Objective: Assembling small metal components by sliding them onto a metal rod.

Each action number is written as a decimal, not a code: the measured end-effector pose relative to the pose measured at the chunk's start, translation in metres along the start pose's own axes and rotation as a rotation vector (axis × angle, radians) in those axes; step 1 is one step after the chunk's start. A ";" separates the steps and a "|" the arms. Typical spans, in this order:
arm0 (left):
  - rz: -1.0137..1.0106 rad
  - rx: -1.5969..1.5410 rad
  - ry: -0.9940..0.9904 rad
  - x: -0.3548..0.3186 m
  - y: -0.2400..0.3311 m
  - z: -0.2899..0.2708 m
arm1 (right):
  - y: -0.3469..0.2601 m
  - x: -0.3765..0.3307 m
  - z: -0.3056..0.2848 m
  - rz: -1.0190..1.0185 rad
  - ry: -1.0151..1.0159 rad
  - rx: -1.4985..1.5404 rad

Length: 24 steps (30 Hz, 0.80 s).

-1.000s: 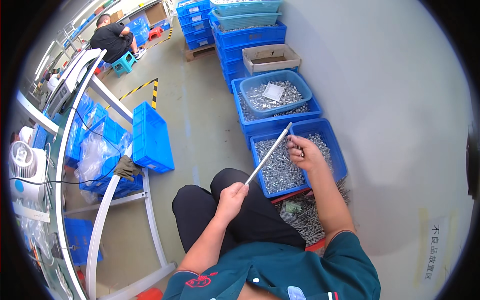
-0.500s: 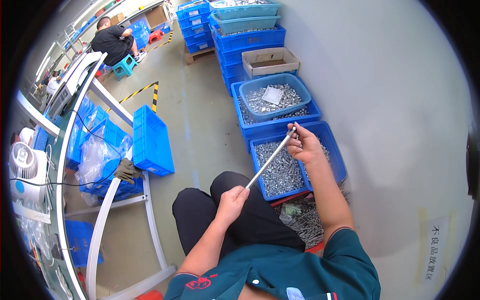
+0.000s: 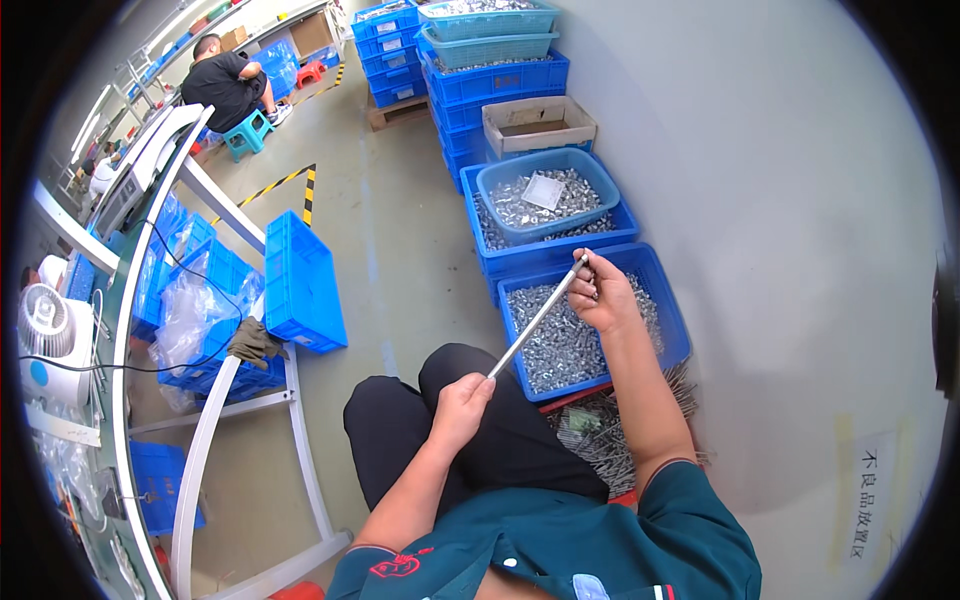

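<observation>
A slim silver metal rod (image 3: 537, 322) slants between my two hands, from low left to upper right. My left hand (image 3: 463, 408) is closed around its lower end, just over my knees. At the upper end my right hand (image 3: 603, 291) pinches the tip between thumb and fingers; whether a small part sits on that tip is too small to tell. Beneath the right hand lies a blue crate (image 3: 684, 338) filled with small silver metal parts (image 3: 560, 350). Many thin metal rods (image 3: 612, 445) lie in a red container close to my right thigh.
Beyond the crate, a light-blue basket (image 3: 605, 207) of metal parts sits in another blue crate. Stacked crates (image 3: 500, 85) line the wall (image 3: 780, 200). On the left stand a workbench (image 3: 125, 330), a fan (image 3: 47, 318) and a blue crate (image 3: 305, 285). A person (image 3: 225, 85) sits farther off.
My right hand has shifted very slightly left and down at the rod's tip. Both hands keep hold of the rod, and my left hand is nearly unchanged.
</observation>
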State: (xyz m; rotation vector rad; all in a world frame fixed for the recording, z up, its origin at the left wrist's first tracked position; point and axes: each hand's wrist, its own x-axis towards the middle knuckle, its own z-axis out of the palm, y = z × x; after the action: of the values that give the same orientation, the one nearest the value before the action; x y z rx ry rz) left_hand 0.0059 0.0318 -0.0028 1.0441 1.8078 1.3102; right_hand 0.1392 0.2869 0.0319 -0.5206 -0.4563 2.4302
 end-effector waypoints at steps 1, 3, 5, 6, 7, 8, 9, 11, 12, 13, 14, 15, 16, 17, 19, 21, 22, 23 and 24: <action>-0.011 0.001 -0.010 0.000 0.001 -0.001 | -0.001 0.000 -0.002 0.075 -0.081 0.098; -0.001 -0.034 -0.016 0.000 0.000 0.001 | -0.011 -0.004 -0.002 0.099 -0.078 -0.019; 0.010 -0.069 -0.020 0.000 0.001 0.000 | -0.017 -0.005 0.002 0.106 -0.065 -0.213; 0.009 -0.056 -0.019 0.001 0.003 0.000 | -0.015 -0.008 0.005 0.071 -0.052 -0.243; 0.008 -0.042 -0.013 0.000 0.005 -0.001 | -0.007 -0.010 0.013 0.040 -0.043 -0.273; 0.011 -0.041 -0.009 0.000 0.005 -0.002 | 0.003 -0.015 0.021 0.012 -0.001 -0.257; -0.016 -0.055 -0.026 0.001 0.003 -0.002 | 0.012 -0.018 0.022 -0.075 0.017 -0.313; -0.043 -0.064 -0.043 0.004 0.001 0.000 | 0.022 -0.024 0.016 -0.191 0.033 -0.473; -0.115 -0.106 -0.064 0.005 0.003 -0.001 | 0.027 -0.029 0.019 -0.175 0.062 -0.487; -0.187 -0.146 -0.086 0.005 0.006 -0.001 | 0.031 -0.034 0.021 -0.160 0.093 -0.499; -0.186 -0.140 -0.091 0.005 0.008 -0.001 | 0.034 -0.035 0.010 -0.113 0.036 -0.504; -0.256 -0.219 -0.136 0.006 0.016 0.000 | 0.039 -0.038 0.002 -0.067 0.080 -0.520; -0.330 -0.297 -0.180 0.007 0.023 0.001 | 0.046 -0.041 -0.006 -0.019 0.124 -0.535; -0.333 -0.289 -0.190 0.010 0.030 0.004 | 0.054 -0.047 -0.015 0.009 0.127 -0.582; -0.422 -0.378 -0.233 0.018 0.043 0.014 | 0.070 -0.062 -0.030 0.148 0.031 -0.456; -0.498 -0.453 -0.297 0.030 0.046 0.027 | 0.083 -0.079 -0.038 0.239 -0.007 -0.334; -0.532 -0.477 -0.324 0.035 0.048 0.036 | 0.089 -0.086 -0.041 0.258 -0.020 -0.284; -0.533 -0.472 -0.356 0.039 0.047 0.044 | 0.094 -0.091 -0.042 0.265 0.001 -0.285; -0.546 -0.462 -0.373 0.042 0.047 0.053 | 0.096 -0.094 -0.045 0.238 0.019 -0.276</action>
State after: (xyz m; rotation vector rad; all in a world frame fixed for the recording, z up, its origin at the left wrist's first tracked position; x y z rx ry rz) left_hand 0.0425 0.1002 0.0255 0.4546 1.2919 1.0342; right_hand 0.1828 0.1644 -0.0242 -0.7516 -0.7669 2.5993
